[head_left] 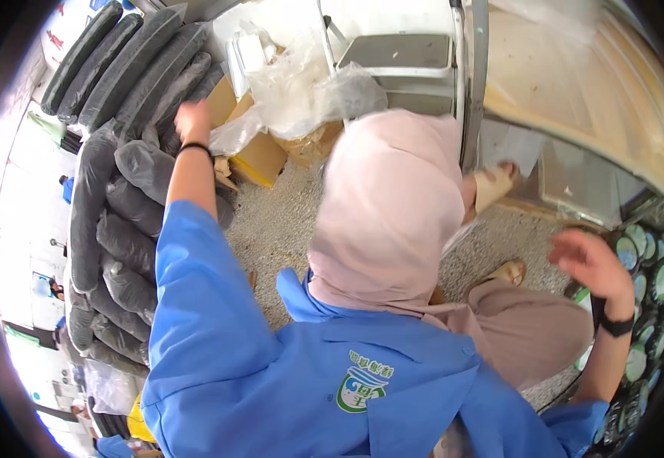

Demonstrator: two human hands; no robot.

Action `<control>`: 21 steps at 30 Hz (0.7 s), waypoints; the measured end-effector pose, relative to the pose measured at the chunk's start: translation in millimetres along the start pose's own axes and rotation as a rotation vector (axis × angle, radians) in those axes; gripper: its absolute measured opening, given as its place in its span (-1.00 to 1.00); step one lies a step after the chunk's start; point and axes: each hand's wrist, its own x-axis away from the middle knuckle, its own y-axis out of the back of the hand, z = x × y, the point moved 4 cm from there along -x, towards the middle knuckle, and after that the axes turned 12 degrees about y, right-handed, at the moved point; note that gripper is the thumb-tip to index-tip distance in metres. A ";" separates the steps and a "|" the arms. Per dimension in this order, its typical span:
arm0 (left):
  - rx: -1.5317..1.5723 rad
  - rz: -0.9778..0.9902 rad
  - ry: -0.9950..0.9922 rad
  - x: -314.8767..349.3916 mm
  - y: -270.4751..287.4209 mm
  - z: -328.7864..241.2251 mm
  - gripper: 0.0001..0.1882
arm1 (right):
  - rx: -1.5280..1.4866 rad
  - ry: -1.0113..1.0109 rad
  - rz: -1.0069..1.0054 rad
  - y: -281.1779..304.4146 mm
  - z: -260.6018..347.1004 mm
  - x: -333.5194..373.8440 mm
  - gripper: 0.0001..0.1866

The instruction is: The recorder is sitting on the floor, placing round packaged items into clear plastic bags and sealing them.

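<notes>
My left hand, with a dark band at its wrist, is raised beside a yellow-sided cardboard box and the pile of black plastic-wrapped bundles. Its fingers are blurred and partly turned away, so their hold cannot be read. On the other side my right hand hangs in the air with fingers apart and nothing in it. It is closest to a stack of round containers with green and white lids. My pink trouser knee fills the middle and hides the floor behind it.
A metal stepladder stands ahead, with crumpled clear plastic over boxes beside it. Pale sheets lean at the far right above a clear bin. My sandalled foot rests on the speckled floor. People appear small at the left edge.
</notes>
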 end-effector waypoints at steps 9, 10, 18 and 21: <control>-0.133 0.788 -0.791 134.7 -85.2 -93.7 -0.39 | 0.231 0.155 0.254 -74.9 7.7 -49.6 -0.58; -0.199 0.737 -0.784 127.9 -102.6 -78.4 -0.38 | 0.247 0.161 0.265 -77.9 5.3 -43.8 -0.58; -0.678 0.769 -0.882 130.7 -209.4 38.5 -0.46 | -0.049 -0.164 0.220 -34.4 -47.6 15.8 -0.57; -0.301 0.667 -0.744 163.6 -182.4 38.4 -0.60 | -0.226 -0.114 0.022 -27.0 -26.9 8.6 -0.58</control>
